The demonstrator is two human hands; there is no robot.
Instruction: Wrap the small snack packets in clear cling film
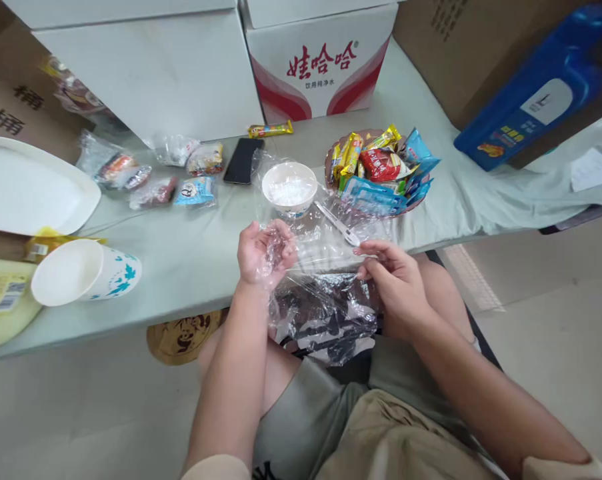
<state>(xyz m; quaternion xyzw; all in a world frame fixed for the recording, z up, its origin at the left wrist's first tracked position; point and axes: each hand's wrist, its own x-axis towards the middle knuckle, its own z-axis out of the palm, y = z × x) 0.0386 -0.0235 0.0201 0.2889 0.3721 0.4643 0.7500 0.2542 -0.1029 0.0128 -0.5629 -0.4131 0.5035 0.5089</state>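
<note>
A sheet of clear plastic film [325, 300] hangs over the table's front edge and down over my lap. My left hand [268, 250] is palm up with curled fingers, film bunched in and around them. At the sheet's right side, my right hand [393, 277] pinches the film between thumb and fingers. Just beyond my hands stands a white paper cup [289, 190], with film lying around it. A white utility knife [337, 223] lies on the film, its near end close to my right fingertips.
Behind the cup lie a black phone [243, 161] and a yellow snack packet [271, 129]. A basket of snacks [329, 179] stands right, small wrapped snacks [195, 191] left. Another paper cup [115, 272] lies tipped near a white tray [35, 190]. Boxes [325, 73] and a blue bottle [525, 100] stand behind.
</note>
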